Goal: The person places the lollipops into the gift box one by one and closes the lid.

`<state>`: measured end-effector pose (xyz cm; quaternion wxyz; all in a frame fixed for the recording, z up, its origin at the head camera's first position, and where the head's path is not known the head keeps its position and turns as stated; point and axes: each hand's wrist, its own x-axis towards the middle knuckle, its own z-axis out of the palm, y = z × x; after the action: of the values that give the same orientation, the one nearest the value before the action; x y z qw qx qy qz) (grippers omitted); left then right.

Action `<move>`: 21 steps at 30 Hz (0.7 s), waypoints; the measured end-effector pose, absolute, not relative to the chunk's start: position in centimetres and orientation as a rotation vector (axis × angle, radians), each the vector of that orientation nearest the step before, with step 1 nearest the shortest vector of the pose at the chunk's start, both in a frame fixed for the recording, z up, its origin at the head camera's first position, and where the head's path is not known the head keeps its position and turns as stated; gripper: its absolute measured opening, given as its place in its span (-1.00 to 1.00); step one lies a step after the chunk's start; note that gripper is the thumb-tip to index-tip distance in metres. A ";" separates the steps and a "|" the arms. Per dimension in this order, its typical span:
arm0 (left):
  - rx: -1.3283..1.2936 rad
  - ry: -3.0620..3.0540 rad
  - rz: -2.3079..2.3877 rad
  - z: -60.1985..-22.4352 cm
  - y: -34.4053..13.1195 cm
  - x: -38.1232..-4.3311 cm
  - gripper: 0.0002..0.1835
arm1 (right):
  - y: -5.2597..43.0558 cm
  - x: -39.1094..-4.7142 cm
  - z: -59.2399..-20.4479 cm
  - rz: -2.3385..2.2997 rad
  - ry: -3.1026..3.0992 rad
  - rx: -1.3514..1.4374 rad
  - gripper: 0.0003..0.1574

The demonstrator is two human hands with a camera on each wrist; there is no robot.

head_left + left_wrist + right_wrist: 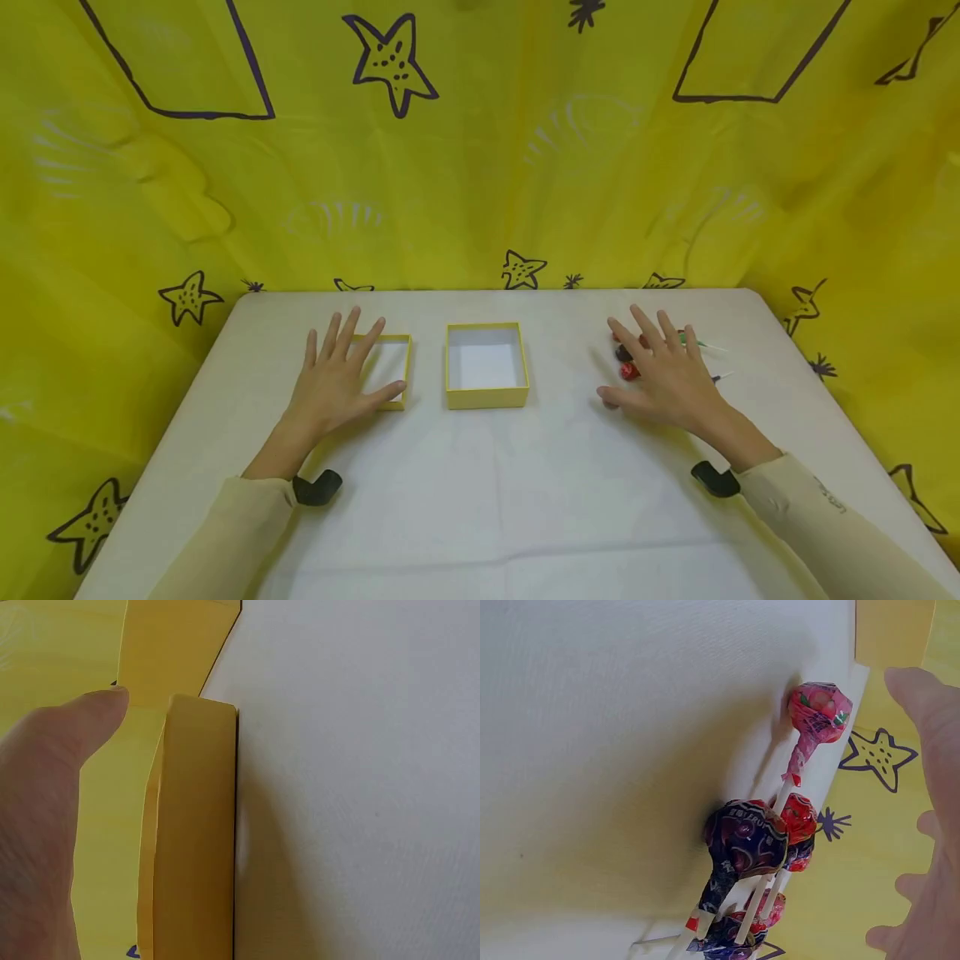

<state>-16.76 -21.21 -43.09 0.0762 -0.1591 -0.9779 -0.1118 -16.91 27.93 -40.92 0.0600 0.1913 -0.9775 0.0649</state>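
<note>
My left hand [330, 387] is spread over a shallow yellow lid [408, 367] with a white inside, covering its left part. In the left wrist view the thumb [82, 727] stands apart from the lid's yellow side [196, 825]. My right hand [667, 383] is spread over several wrapped lollipops [628, 371], hiding most of them. The right wrist view shows a pink lollipop [821, 712], a dark purple one [748, 838] and a red one [799, 816] with white sticks, bunched together. Neither hand holds anything.
A yellow square box [487, 398], its top uncovered and its inside white, stands between the hands. Everything lies on a white-covered table [495, 500]. A yellow curtain [465, 167] with starfish drawings hangs behind the table and along its sides.
</note>
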 end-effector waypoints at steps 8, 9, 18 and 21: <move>-0.587 -2.907 -0.553 -42.7 -20.3 -16.6 0.09 | 28.2 -16.9 -40.9 0.224 -2.923 0.652 0.27; -0.605 -2.902 -0.592 -42.6 -20.1 -16.5 0.09 | 28.2 -16.9 -40.9 0.234 -2.914 0.668 0.26; -0.692 -2.879 -0.880 -42.0 -17.8 -15.9 0.10 | 28.4 -16.7 -40.6 0.374 -2.918 0.795 0.12; -0.720 -2.856 -0.959 -41.7 -17.0 -15.7 0.09 | 28.4 -16.6 -40.6 0.407 -2.922 0.813 0.08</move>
<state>-15.74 -16.97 -41.69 0.0221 -0.2323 -0.9218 -0.3095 -16.59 28.41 -40.56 0.0409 0.2654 -0.9540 0.1331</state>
